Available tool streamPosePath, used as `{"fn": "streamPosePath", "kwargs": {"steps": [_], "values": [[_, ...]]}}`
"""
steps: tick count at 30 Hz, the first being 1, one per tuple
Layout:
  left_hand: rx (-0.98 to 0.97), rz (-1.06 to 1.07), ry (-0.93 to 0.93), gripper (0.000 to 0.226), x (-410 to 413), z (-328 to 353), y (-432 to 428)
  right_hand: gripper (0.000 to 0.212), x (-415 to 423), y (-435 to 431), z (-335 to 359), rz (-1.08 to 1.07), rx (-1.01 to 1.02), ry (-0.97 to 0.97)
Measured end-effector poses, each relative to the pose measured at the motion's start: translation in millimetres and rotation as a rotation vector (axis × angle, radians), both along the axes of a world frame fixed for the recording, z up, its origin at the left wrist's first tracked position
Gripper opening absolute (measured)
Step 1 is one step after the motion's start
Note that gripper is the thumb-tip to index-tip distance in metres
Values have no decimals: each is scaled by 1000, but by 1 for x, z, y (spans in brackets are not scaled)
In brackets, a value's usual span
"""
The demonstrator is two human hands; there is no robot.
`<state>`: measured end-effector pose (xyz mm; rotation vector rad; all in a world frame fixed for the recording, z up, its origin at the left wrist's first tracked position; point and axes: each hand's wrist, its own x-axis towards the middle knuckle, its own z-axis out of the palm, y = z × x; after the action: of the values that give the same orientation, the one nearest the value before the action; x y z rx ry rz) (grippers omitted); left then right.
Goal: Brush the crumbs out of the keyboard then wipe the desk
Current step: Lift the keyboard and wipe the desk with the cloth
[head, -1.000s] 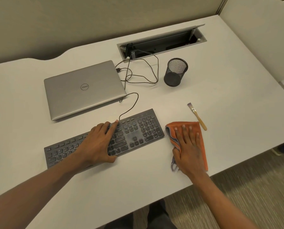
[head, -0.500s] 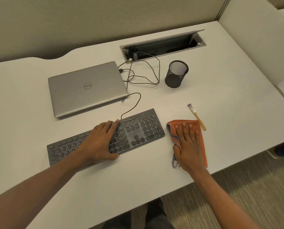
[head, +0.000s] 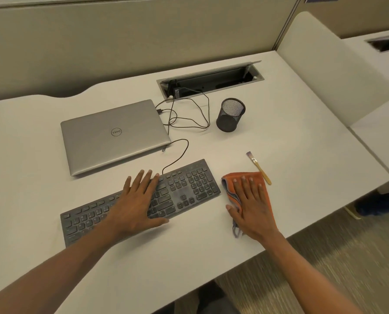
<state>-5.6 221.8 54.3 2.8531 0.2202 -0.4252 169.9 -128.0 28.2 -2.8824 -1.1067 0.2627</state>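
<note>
Not much has shifted since a second ago, honestly: both hands sit where they were, left on the keys and right on the cloth, and only the camera has tipped up so more of the partition shows.

Left hand (head: 136,203) lies flat on the middle of the dark keyboard (head: 189,189), fingers spread and reaching past its far edge, so that grip is wide open and pressing, not closed on anything. Right hand (head: 252,206) is flat too, palm down on the orange cloth (head: 232,181), fingers splayed, pinning it to the white worktop (head: 290,143) rather than pinching it. Orange cloth sits just beside the keyboard's right end, with a grey edge poking out under the thumb side.

Little brush (head: 259,168) lies just past the right fingertips, its handle end touching or nearly touching the cloth's far corner; can't tell which. Further beyond the left grip is the closed silver laptop (head: 112,134), and beyond the right one a black mesh cup (head: 230,115), well apart. Keyboard cable (head: 180,152) loops back toward the laptop.
</note>
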Motion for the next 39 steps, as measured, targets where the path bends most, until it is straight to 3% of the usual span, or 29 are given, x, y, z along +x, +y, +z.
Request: {"fn": "streamPosePath", "kwargs": {"steps": [7,12,15,19,28,34,36,39], "values": [[-109,24,-340,83,12,-2,-76,73,23,-1,21,-106,242,6],[-179,0,-404,72,50,-1,-155,43,71,-3,25,-244,423,-57],[-171,-12,-420,68,77,4,-196,30,104,-1,25,-308,434,-89],[-83,-17,-462,62,111,7,-235,28,135,-1,20,-373,400,-15],[-24,87,-241,69,128,-29,-264,19,164,3,12,-278,295,88],[7,79,-342,63,127,-48,-264,21,177,11,18,-135,206,-26],[-32,114,-402,64,130,-48,-263,25,185,12,22,-111,273,-26],[-86,139,-492,66,134,-53,-257,22,206,18,36,-279,546,191]]}}
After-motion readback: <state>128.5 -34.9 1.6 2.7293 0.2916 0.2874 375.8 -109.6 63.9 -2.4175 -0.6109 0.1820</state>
